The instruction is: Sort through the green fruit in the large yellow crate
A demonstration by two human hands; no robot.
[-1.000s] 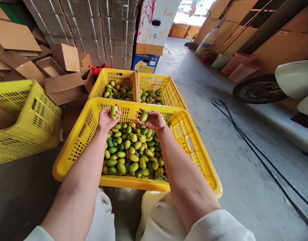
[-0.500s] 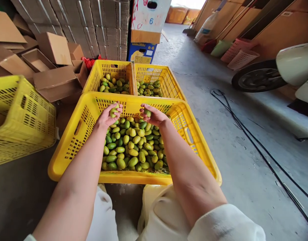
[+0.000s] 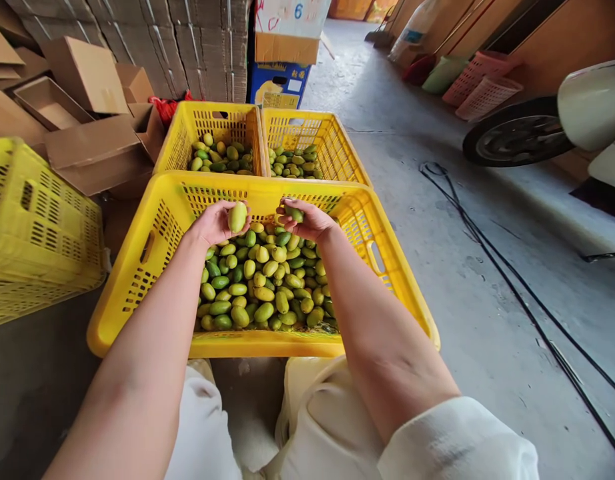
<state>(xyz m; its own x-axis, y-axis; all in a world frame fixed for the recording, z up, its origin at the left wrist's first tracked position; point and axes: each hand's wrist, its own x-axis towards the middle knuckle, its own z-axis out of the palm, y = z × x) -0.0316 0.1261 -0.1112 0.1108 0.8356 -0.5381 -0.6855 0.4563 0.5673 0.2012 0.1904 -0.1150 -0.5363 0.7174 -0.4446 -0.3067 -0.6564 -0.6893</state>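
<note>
L hand (image 3: 216, 224) part-curled round fruit (image 3: 237, 217), R hand (image 3: 309, 220) ditto w/ darker fruit (image 3: 294, 215), box (image 3: 282, 20) "6"

Left hand (image 3: 213, 225): fingers partly hidden behind pale green fruit (image 3: 237, 217). Right hand (image 3: 311, 221): fingers cover part of dark green fruit (image 3: 294, 215). Forearms (image 3: 142, 347) block bits of large yellow crate (image 3: 267, 345). Yellow-green crate (image 3: 57, 230) cut by left edge, numbered carton (image 3: 282, 21) by top, wheeled vehicle (image 3: 595, 100) by right. Blue carton (image 3: 290, 83): small print unreadable.
</note>
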